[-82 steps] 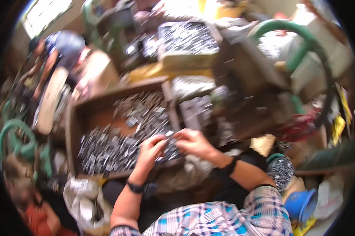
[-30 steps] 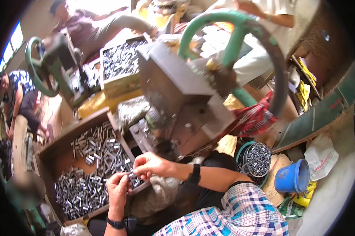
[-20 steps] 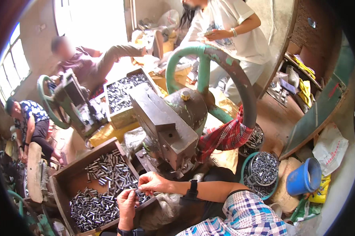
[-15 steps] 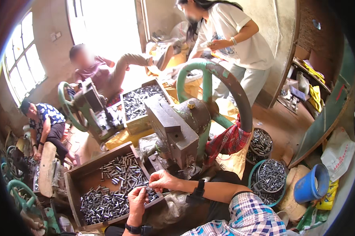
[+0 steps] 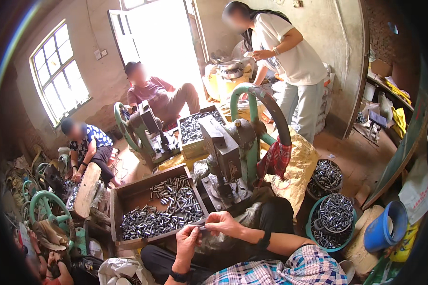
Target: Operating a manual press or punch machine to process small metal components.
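Both hands, the left hand (image 5: 188,236) and right hand (image 5: 223,223), pinch one small metal tube (image 5: 203,231) near the wooden tray (image 5: 128,194) of tubes, probably checking it before the green press (image 5: 233,156).

Plaid short sleeve, dark trousers, black wristbands near both bare hands (image 5: 209,229).

Pretty bright overall, daylight pouring in through the open doorway (image 5: 164,45) and blowing it out to white, plus softer light off the window (image 5: 59,71). Heavy fisheye bending and dark vignette round the rim. Maybe slightly soft near the edges.
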The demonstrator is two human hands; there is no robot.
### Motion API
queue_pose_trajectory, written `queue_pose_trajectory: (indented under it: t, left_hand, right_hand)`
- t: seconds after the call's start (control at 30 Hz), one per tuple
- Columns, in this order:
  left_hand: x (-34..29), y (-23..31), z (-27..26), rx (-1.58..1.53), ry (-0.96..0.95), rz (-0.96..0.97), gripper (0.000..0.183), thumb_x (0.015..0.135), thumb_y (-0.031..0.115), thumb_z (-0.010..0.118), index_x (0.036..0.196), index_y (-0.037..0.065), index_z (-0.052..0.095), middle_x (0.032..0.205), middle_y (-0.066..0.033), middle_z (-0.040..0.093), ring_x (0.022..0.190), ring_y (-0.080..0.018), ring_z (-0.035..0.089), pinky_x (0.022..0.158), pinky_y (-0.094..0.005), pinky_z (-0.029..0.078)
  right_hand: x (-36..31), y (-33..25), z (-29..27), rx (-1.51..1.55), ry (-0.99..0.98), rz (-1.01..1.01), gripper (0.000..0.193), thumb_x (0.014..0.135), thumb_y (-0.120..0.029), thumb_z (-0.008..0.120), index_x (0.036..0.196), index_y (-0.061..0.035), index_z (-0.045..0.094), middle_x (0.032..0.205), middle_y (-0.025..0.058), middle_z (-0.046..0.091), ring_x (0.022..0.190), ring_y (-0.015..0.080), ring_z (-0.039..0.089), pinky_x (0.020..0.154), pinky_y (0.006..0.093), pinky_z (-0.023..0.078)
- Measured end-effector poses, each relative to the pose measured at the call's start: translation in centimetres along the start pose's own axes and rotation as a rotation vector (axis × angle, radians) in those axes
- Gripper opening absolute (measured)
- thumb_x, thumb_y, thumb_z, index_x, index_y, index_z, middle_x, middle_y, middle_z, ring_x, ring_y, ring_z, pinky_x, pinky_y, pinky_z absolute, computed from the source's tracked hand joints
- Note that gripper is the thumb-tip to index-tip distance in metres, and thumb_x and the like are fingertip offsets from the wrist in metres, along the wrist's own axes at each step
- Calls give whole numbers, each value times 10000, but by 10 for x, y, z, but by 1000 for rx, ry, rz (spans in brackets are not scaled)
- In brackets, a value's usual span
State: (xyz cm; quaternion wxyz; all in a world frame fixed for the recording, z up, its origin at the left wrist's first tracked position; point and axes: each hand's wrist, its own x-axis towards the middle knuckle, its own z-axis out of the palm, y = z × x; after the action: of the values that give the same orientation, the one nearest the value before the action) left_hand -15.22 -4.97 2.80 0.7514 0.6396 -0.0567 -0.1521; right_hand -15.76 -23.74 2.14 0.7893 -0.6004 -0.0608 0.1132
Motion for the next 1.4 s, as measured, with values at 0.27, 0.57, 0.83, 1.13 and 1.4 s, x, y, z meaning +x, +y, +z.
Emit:
queue_pose_trajectory:
  t: [0.27,0.57,0.83,1.13,1.4]
  left_hand:
    - [-70,16,24,37,-111,99,145,918,113,560,962,-12,621,620,10,539,476,-41,450,428,-184,347]
    - [-113,26,34,122,-167,105,154,910,128,578,978,0,630,678,18,568,511,-27,475,444,-168,360]
    - [-122,22,36,68,-188,77,176,920,138,565,997,-7,626,690,9,583,528,-36,498,466,-178,390]
    - [-117,16,39,10,-143,131,176,917,146,569,990,-9,609,707,-22,608,530,-60,532,465,-187,420]
    - [-112,12,30,-11,-79,153,203,922,171,564,1022,-3,598,746,-7,608,559,-45,542,489,-169,431]
  right_hand:
    - [-82,-11,23,27,24,-77,138,871,-158,633,898,-24,617,750,-2,611,597,62,570,532,198,466]
    - [-115,-23,28,170,-117,18,133,861,-145,639,892,-19,612,730,11,615,585,67,585,520,195,479]
    - [-133,-35,35,78,-70,-37,131,856,-131,640,891,-5,631,725,6,621,585,55,571,530,191,484]
    - [-128,-35,43,-58,1,-119,137,866,-133,633,878,4,630,716,-7,611,579,37,556,509,177,464]
    - [-117,-29,39,-31,-117,146,246,905,-256,589,867,-17,630,675,3,603,514,27,529,440,162,405]
